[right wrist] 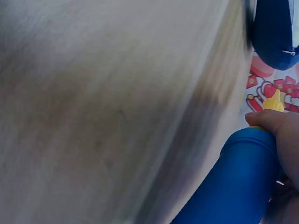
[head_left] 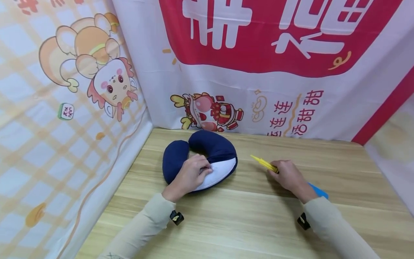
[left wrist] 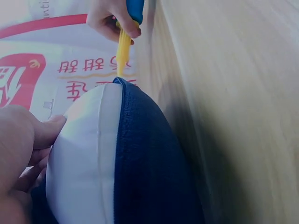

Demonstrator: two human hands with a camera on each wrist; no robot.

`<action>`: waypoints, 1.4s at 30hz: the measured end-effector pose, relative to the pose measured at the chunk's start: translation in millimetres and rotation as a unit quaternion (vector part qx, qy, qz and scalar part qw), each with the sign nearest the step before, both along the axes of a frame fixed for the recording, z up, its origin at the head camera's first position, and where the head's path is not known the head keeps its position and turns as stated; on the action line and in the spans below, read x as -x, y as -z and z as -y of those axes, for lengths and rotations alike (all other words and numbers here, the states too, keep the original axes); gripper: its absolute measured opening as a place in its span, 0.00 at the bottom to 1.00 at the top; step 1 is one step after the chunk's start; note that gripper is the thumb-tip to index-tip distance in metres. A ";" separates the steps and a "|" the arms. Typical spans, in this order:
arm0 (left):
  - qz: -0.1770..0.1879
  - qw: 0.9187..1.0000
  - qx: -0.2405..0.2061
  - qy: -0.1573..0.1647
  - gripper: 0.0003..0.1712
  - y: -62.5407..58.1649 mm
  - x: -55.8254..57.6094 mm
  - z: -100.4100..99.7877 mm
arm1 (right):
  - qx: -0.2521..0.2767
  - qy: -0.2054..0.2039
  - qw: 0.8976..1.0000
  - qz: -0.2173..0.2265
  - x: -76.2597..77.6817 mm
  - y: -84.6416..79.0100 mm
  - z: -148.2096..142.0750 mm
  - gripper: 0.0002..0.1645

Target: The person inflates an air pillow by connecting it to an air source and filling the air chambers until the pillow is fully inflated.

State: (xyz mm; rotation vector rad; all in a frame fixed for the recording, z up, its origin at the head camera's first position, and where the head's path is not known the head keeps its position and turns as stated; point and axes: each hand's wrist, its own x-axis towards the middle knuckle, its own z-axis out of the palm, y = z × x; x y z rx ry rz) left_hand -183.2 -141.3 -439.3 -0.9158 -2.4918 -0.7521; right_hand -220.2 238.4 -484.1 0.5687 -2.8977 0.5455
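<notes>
Pillow (head_left: 216, 145): it is lying on the surface (head_left: 233, 223), dark blue with a white section (head_left: 221, 172) showing.
Left hand (head_left: 190, 173): you are pinching the pillow's white section.
Right hand (head_left: 290, 176): you are gripping a pump (right wrist: 247, 177), right of the pillow.
Yellow nozzle (head_left: 263, 163): it is pointing toward the pillow.

The neck pillow (head_left: 220, 145) lies on the table (head_left: 239, 226), left of centre and near the back edge, its gap facing the cloth (head_left: 258, 82) behind. The left hand (head_left: 191, 174) is on the pillow's near side. To the pillow's right, well apart, the pump (head_left: 265, 164) sits in the right hand (head_left: 289, 176), its nozzle toward the pillow. Another cloth (head_left: 64, 151) hangs left of the table.
</notes>
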 end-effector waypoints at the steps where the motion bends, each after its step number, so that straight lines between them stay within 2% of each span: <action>1: -0.003 1.000 0.003 0.001 0.03 0.6 -0.8 -1.3 | -0.005 0.003 1.000 0.005 1.1 2.4 0.1 0.18; 9: -0.020 0.999 0.047 0.014 0.04 7.0 -8.0 -7.3 | -0.024 0.009 0.999 0.021 2.5 10.5 3.2 0.19; 15: -0.016 0.998 0.062 0.006 0.04 7.9 -9.8 -7.0 | -0.042 0.008 0.999 0.032 3.9 3.6 6.6 0.25; 18: -0.010 0.998 0.059 0.007 0.05 8.3 -9.0 -5.8 | -0.045 0.000 0.999 0.023 4.6 -2.0 7.8 0.29; 24: 0.000 0.999 0.054 0.005 0.05 11.9 -7.0 -1.8 | -0.025 -0.030 0.999 -0.007 1.3 -20.9 16.7 0.28; 31: 0.012 0.999 0.041 0.015 0.03 17.3 -5.3 -1.8 | 0.022 -0.068 0.997 -0.015 -12.0 -42.3 44.4 0.22; 38: 0.005 0.999 0.041 0.017 0.04 19.0 -4.8 -3.3 | 0.069 -0.127 0.989 -0.009 -27.1 -46.4 83.5 0.16; 42: -0.001 0.999 0.042 0.015 0.05 20.4 -4.8 -3.5 | 0.097 -0.164 0.982 0.011 -34.2 -45.6 104.0 0.12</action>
